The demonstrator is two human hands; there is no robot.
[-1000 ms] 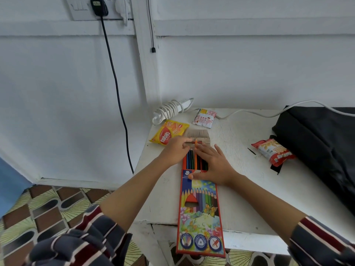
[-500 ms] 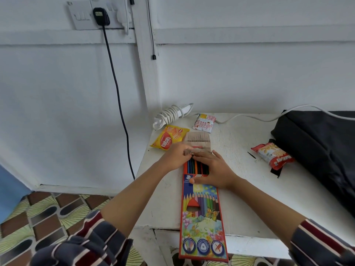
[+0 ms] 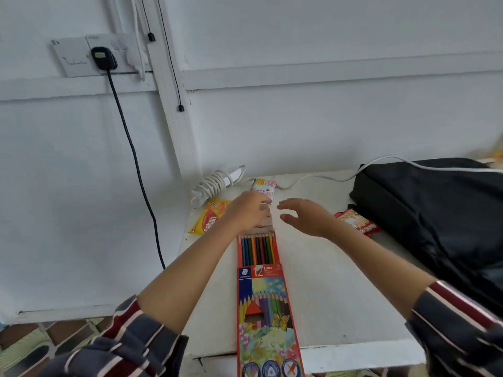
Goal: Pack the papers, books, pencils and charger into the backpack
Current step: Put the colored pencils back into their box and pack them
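Both forearms reach away from the viewer over the white table (image 3: 340, 295), striped sleeves pushed back toward the elbows. The left hand (image 3: 249, 213) lies palm down at the far end of the coloured-pencil box (image 3: 265, 300), its fingers curled over the box's open cardboard flap (image 3: 268, 223); the frame is blurred there, but it appears to pinch the flap rather than merely rest on it. The right hand (image 3: 307, 217) hovers just right of the flap, held above the table, fingers spread and loosely bent, thumb apart, holding nothing. The box lies flat, lengthwise from near to far, its near end jutting past the table's near edge; the coloured pencils (image 3: 257, 250) show in a row in its open far part. The black backpack (image 3: 435, 219) lies on the right side of the table, well apart from the box. A white charger (image 3: 215, 183) wound in its own cable sits at the far left corner. A yellow snack packet (image 3: 208, 223) lies left of the left hand, a red snack packet (image 3: 356, 221) between the right hand and the backpack.
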